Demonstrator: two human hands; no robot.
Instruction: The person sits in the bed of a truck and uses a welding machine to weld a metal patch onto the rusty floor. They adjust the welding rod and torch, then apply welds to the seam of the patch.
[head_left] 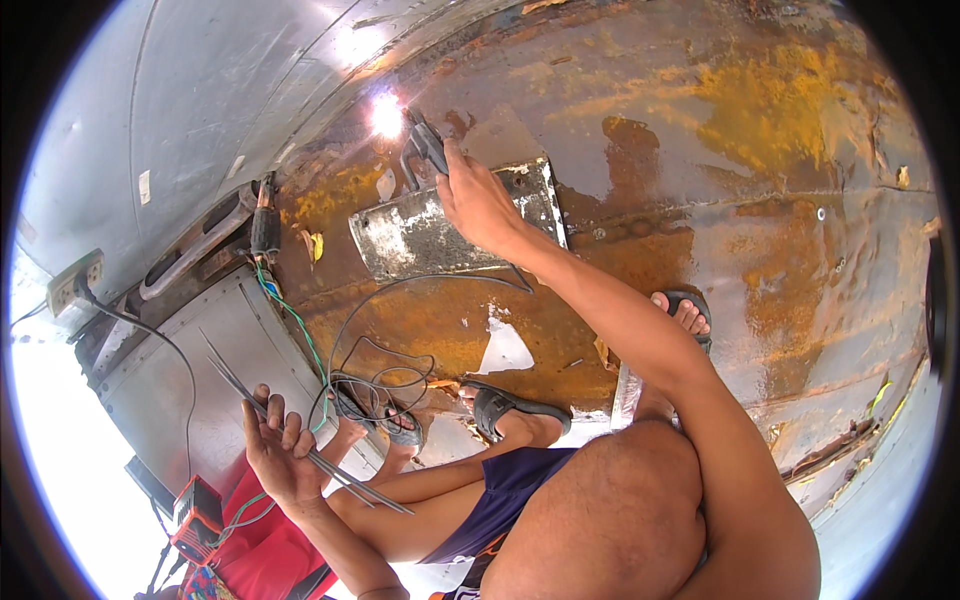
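Right hand (480, 205): fingers clenched around dark welding electrode holder (428, 148), arm stretched forward from lower right. Holder tip ending at bright white arc glare (387, 115), just beyond upper left corner of grey patch plate (420, 235).

Patch plate: flat, scuffed and whitish, lying on rusty steel surface (720, 200); right hand resting over its upper edge. Thin dark cable (400, 290) curving below plate, dropping into loose coil near sandalled feet.

Left hand (280, 450): well below and left of plate, palm up, fingers loosely curled, grasping bundle of thin grey welding rods (300, 440). Rods crossing palm, fanning up-left and down-right past both sides of hand.

Below plate: black sandal (505, 405) on one foot, second sandalled foot (690, 310) to plate's lower right, bare knee and purple shorts (500, 500) nearer lower edge. White paper scrap (505, 350) on rust directly under plate.

Left of plate: green wire (290, 310) running down from dark connector (265, 225), grey metal panel (200, 370), wall socket (75, 283) with black lead farther left. Orange-red welding machine (197, 520) at lower left, beside red cloth.
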